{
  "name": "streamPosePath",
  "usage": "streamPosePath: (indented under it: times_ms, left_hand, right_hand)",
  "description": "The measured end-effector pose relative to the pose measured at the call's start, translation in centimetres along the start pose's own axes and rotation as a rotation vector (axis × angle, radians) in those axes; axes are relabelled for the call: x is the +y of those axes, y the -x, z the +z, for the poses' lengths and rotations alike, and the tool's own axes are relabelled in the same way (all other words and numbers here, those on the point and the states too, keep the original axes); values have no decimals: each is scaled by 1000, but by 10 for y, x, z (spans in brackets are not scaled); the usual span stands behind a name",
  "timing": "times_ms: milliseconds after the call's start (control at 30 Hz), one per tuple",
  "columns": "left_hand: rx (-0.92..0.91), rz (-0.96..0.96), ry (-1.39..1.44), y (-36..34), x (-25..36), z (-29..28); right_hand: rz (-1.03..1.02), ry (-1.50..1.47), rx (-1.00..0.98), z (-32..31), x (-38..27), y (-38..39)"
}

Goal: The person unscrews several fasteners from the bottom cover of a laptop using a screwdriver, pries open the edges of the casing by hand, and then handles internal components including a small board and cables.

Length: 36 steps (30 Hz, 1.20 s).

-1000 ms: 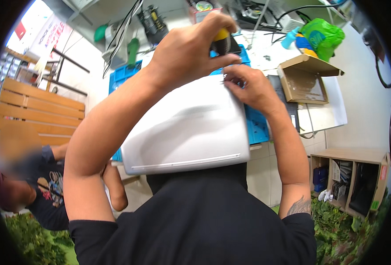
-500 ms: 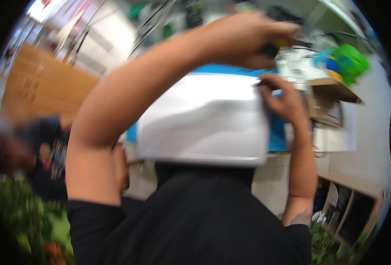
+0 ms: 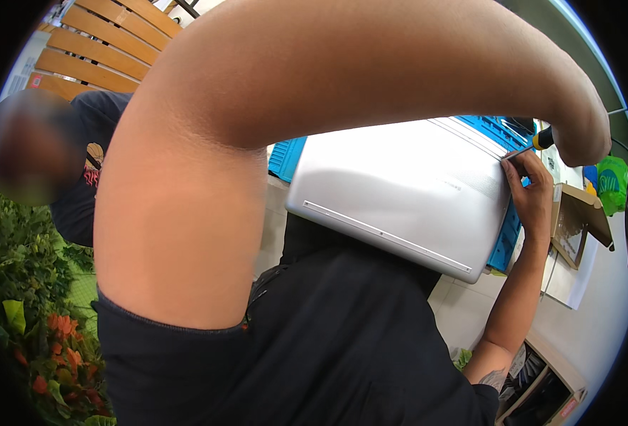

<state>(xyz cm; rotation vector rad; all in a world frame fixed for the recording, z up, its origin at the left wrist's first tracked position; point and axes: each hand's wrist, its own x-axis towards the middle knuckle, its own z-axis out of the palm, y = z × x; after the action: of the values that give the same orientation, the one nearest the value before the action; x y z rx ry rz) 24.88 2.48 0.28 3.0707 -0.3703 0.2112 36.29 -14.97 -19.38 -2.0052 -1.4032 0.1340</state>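
A silver laptop point(image 3: 392, 184), lying bottom up on a blue mat point(image 3: 285, 157), fills the middle of the view. My left hand point(image 3: 576, 135) is wrapped round a yellow and black screwdriver point(image 3: 543, 138) at the laptop's far right, with my arm arched across the top of the picture. The metal shaft points down-left to the laptop's back right corner. There the fingers of my right hand point(image 3: 527, 177) are closed close round the screwdriver's tip; what they pinch, if anything, is too small to make out.
An open cardboard box point(image 3: 576, 220) and a green plastic bag point(image 3: 612, 184) sit to the right, above a wooden shelf unit point(image 3: 555, 383) at lower right. At left, another person in a dark shirt point(image 3: 86, 220) is beside a slatted wooden surface point(image 3: 101, 46), with leafy plants point(image 3: 37, 298) below.
My head view has swung, and my left arm now looms much larger and reaches farther right with the screwdriver. The screwdriver now angles down to the laptop's corner by my right fingers.
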Motion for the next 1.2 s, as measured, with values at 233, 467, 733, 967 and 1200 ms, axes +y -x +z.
streamPosePath:
  times_ms: [233,467,733,967,1200]
  left_hand:
    - [-1,-2,40,-2,-6,15]
    - [3,89,119,-12,-16,7]
    - [-176,-127,73,-15,-15,7]
    - [-81,64,187,-13,-15,6]
    - [-183,-17,85,-15,-5,4]
  right_hand:
    - [-17,-48,-1,2,-3,4]
    - [-8,66,205,5,-21,36]
    - [3,186,206,5,-22,43]
    - [41,182,196,5,-22,43]
    - [86,129,180,2,-17,43]
